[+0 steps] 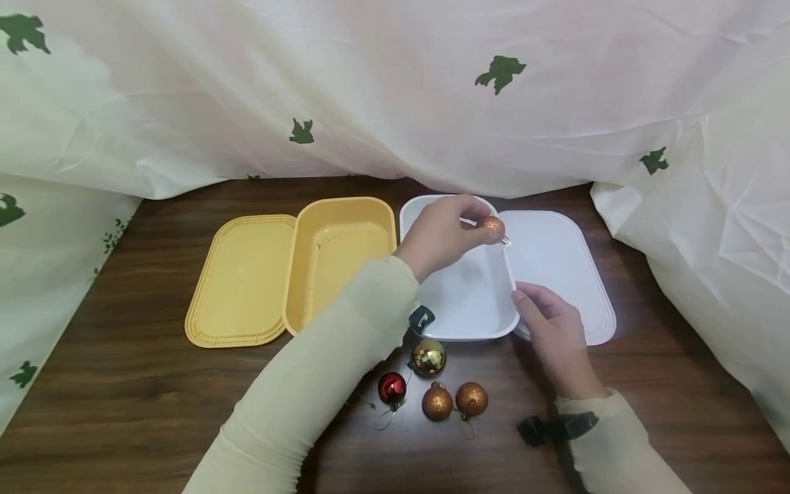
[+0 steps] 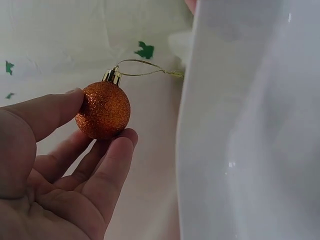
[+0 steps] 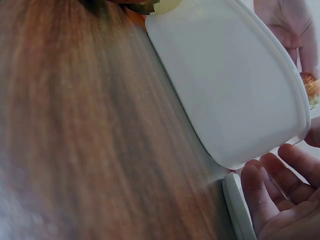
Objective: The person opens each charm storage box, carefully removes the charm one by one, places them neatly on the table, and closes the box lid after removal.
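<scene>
My left hand [image 1: 441, 233] pinches an orange glitter Christmas ball [image 1: 492, 229] between thumb and fingertips, above the right part of the white container [image 1: 459, 336]. The left wrist view shows the ball's gold cap and a thin string loop [image 2: 142, 74] sticking out toward the container. With thumb at the rim and fingers against the outer wall, my right hand [image 1: 555, 336] grips the white container's right side. In front of the container lie two more orange glitter balls [image 1: 437, 402], a gold faceted ball [image 1: 428, 357] and a shiny red ball [image 1: 392, 388]. My left forearm hides part of the table.
A yellow container [image 1: 345, 257] stands left of the white one, beside a flat yellow lid [image 1: 247, 281]. To the right, a white lid [image 1: 555, 254] lies partly under the white container's edge. White cloth [image 1: 382, 89] with green bird shapes hangs behind the brown table [image 1: 111, 384].
</scene>
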Demonstrator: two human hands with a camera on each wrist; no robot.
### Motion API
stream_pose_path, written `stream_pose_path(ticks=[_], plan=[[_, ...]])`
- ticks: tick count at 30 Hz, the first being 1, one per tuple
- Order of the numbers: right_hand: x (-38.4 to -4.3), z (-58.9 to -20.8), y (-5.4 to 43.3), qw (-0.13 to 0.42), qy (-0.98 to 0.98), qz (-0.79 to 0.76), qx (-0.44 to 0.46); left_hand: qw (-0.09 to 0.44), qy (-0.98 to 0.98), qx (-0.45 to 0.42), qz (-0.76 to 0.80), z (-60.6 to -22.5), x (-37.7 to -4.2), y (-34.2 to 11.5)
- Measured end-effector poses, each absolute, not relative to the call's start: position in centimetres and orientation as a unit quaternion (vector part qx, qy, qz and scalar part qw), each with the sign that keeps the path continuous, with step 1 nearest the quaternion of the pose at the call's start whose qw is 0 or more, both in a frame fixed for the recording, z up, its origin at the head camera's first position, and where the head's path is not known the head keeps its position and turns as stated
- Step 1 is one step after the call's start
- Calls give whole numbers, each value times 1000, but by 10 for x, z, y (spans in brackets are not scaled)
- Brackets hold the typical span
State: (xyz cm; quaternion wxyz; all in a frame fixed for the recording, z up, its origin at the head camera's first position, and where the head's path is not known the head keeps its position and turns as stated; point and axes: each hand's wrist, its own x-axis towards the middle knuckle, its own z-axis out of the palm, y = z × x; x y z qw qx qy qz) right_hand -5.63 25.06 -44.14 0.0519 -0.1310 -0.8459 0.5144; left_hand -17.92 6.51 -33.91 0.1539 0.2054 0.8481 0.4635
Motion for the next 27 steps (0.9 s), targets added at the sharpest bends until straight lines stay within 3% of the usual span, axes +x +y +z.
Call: stream_pose_path(ticks=[10, 16, 27], plan=[[-57, -441, 251, 51, -848, 512, -129, 164, 828, 257, 471, -325, -147, 56], [-57, -442, 251, 53, -847, 513, -130, 152, 822, 279, 473, -330, -130, 47], [-55, -442, 251, 70, -843, 520, -121, 177, 800, 313, 480, -339, -98, 34]])
